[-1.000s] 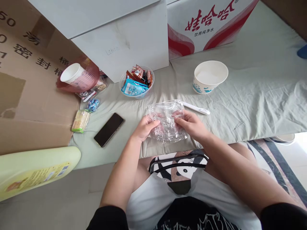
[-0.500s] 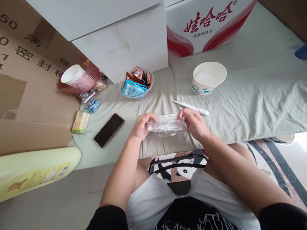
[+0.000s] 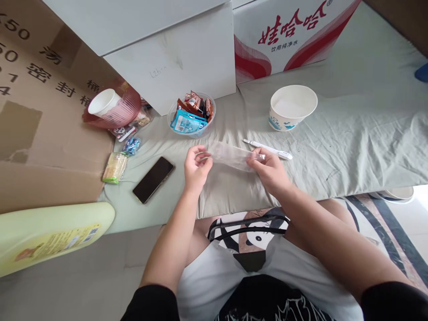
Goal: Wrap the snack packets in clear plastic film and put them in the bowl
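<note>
A strip of clear, crinkly plastic film (image 3: 230,156) is stretched between my hands, just above the cloth. My left hand (image 3: 197,167) has its fingers curled at the film's left end, thumb and fingertips against its edge. At the other end my right hand (image 3: 267,169) pinches the film between thumb and fingers. Directly behind the right hand lies a slim white pen-like cutter (image 3: 267,148). Farther back is a white paper bowl (image 3: 290,109) with a blue print. To the left of my left hand a black smartphone (image 3: 154,179) lies face up.
Behind stand white boxes (image 3: 187,67) and a red-and-white carton (image 3: 284,40). A clear tub (image 3: 192,116) holds several snack packets. At left are a pink basket (image 3: 130,107) with a paper cup, small packets (image 3: 115,168), a cardboard box (image 3: 53,151) and a pale yellow jug (image 3: 60,236).
The film was bunched and crumpled; now it is flatter and pulled out between the hands, raised slightly away from me. My left hand has turned, its fingers lifting upward.
</note>
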A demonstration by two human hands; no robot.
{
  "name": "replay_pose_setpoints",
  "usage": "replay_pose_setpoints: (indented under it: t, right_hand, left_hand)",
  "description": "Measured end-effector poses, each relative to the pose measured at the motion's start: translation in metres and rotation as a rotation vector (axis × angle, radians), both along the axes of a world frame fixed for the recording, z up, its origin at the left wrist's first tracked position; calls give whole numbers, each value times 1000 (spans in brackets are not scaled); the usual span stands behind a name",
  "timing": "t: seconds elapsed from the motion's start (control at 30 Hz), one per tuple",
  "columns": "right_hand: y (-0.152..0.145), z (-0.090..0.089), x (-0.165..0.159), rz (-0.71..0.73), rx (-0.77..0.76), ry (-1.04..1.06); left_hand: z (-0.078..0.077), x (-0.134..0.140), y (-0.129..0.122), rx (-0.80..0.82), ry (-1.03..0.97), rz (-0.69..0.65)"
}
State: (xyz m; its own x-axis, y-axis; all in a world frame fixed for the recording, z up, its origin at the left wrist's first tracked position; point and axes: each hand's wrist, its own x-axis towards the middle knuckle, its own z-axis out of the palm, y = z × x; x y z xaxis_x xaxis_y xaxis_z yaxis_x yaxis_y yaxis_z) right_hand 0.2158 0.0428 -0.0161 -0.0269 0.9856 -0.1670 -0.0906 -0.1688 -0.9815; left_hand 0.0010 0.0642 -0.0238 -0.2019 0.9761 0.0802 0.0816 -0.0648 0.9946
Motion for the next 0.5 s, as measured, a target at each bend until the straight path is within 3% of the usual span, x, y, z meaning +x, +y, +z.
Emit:
replay_pose_setpoints:
  t: [0.1,0.23,0.33,0.4,0.5]
  right_hand:
    - [-4,2,-2,-83,149,-159]
    - [-14,4,-10,-22,317,-206]
    - [-21,3,-17,104,276,-89]
    - [-24,1,-21,153,215,40]
    - [-23,-2,-23,148,158,164]
  left_hand:
    - [0,6,-7,107,117,96]
    - [1,25,-22,75,97,-132]
    - [1,37,-31,-50,-26,-369]
    - [2,40,-32,-127,-70,-457]
    - [1,40,-31,-155,-53,-362]
